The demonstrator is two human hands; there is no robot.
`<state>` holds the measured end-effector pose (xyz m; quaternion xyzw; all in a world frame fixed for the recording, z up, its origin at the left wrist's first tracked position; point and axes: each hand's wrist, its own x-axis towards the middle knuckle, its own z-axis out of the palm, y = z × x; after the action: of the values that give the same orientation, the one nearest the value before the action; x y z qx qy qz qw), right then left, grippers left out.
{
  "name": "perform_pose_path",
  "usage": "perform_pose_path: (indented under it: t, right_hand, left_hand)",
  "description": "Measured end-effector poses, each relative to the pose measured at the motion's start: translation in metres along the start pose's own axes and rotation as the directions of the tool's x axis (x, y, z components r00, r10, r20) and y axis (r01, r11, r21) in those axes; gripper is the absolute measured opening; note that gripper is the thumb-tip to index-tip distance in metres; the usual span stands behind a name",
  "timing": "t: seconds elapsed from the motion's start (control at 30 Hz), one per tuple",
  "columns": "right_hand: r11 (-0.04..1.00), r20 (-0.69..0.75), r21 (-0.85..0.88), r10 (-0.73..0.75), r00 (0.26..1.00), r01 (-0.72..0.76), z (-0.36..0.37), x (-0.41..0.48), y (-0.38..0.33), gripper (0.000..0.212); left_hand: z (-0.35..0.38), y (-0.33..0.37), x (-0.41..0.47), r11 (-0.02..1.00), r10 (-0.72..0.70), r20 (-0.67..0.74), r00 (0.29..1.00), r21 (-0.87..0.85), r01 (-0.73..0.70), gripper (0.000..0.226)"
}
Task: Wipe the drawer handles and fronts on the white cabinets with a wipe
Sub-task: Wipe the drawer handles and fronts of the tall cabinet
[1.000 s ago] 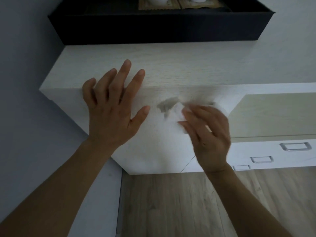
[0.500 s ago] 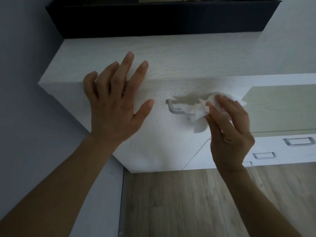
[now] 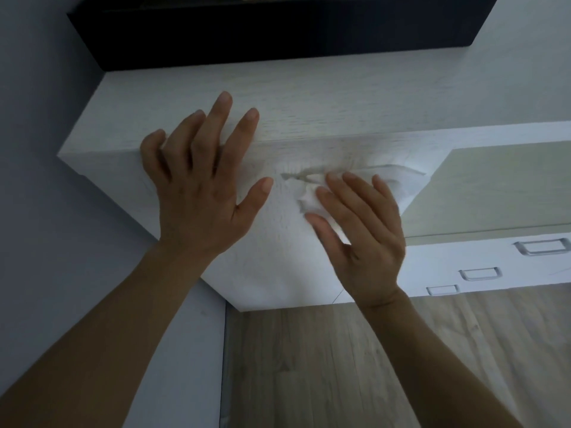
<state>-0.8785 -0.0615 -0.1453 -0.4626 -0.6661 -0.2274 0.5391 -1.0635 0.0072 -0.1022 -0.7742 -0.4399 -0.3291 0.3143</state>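
We see the white cabinet [image 3: 309,97] carrying everything here. Its pale, wood-grained top is flat and mostly bare, and a dark box [image 3: 278,32] sits on it at the rear. The fingers of our left hand [image 3: 200,193] lie spread over the top's front edge. The cabinet stands on a wood-plank floor [image 3: 340,366], with a lower row of white drawers [image 3: 448,267] beside it on the right.

2 hands [image 3: 197,196] [image 3: 361,239], 1 wipe [image 3: 306,201], 1 black box [image 3: 278,32], and 3 drawer handles [image 3: 542,246] [image 3: 480,273] [image 3: 442,290] in plain view.
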Motion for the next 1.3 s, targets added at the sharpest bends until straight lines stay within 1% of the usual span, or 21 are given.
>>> perform_pose_path:
  t: [0.13, 0.27, 0.37, 0.43, 0.5, 0.57, 0.7, 0.77, 0.87, 0.93, 1.07, 1.2, 1.3]
  right_hand:
    - [0.995, -0.049, 0.044, 0.093, 0.995, -0.090, 0.008, 0.009, -0.008, 0.019]
    - [0.983, -0.086, -0.013, 0.179, 0.980, -0.181, -0.015, 0.007, 0.008, 0.012]
    - [0.980, -0.089, -0.018, 0.194, 0.977, -0.196, -0.010, 0.002, 0.003, 0.011]
    - [0.987, -0.070, 0.028, 0.158, 0.985, -0.156, 0.003, 0.002, -0.006, 0.011]
    - [0.995, -0.039, 0.068, 0.078, 0.996, -0.075, 0.009, 0.005, -0.011, 0.012]
    - [0.998, -0.019, 0.060, 0.007, 1.000, -0.006, 0.005, 0.006, -0.002, 0.012]
    - [1.000, -0.012, 0.004, -0.021, 1.000, 0.021, -0.017, 0.004, 0.024, 0.014]
    - [0.998, 0.002, 0.043, -0.042, 0.999, 0.041, -0.014, 0.006, 0.021, 0.015]
    - [0.986, 0.035, 0.101, -0.137, 0.990, 0.133, 0.008, 0.013, 0.004, 0.015]
    - [0.978, 0.037, 0.113, -0.179, 0.983, 0.173, 0.012, 0.017, 0.005, 0.015]
    - [0.984, 0.050, 0.021, -0.180, 0.982, 0.179, -0.011, 0.013, 0.027, 0.021]
    - [0.960, 0.069, 0.040, -0.279, 0.958, 0.276, -0.008, 0.016, 0.030, 0.018]
    - [0.915, 0.117, 0.060, -0.403, 0.908, 0.398, -0.007, 0.025, 0.036, 0.025]
  left_hand:
    - [0.000, -0.001, 0.000, 1.000, 0.003, -0.002, 1.000, 0.004, -0.003, 0.058]
    - [0.001, 0.000, 0.000, 1.000, -0.005, -0.012, 1.000, 0.010, 0.005, 0.058]
    - [0.001, 0.000, 0.000, 1.000, -0.008, -0.016, 1.000, 0.013, 0.008, 0.056]
    - [0.001, 0.000, 0.000, 1.000, -0.003, -0.018, 1.000, 0.011, 0.003, 0.055]
    - [0.002, 0.000, 0.000, 1.000, 0.005, -0.025, 1.000, 0.017, -0.005, 0.055]
    - [0.002, 0.000, 0.000, 1.000, 0.009, -0.029, 1.000, 0.024, -0.008, 0.055]
    - [0.002, 0.000, 0.000, 1.000, 0.008, -0.035, 0.999, 0.019, -0.007, 0.056]
    - [0.003, 0.000, 0.000, 1.000, 0.004, -0.036, 0.999, 0.027, -0.003, 0.056]
    - [0.003, 0.000, -0.001, 1.000, 0.002, -0.024, 1.000, 0.026, -0.001, 0.056]
    - [0.003, -0.001, -0.001, 1.000, 0.007, -0.028, 1.000, 0.027, -0.006, 0.056]
    - [0.006, -0.003, -0.002, 1.000, -0.004, -0.050, 0.999, 0.030, 0.005, 0.058]
    - [0.010, -0.003, 0.000, 0.999, 0.001, -0.082, 0.997, 0.054, 0.003, 0.059]
    - [0.011, -0.004, 0.001, 0.998, 0.008, -0.098, 0.995, 0.068, -0.002, 0.060]
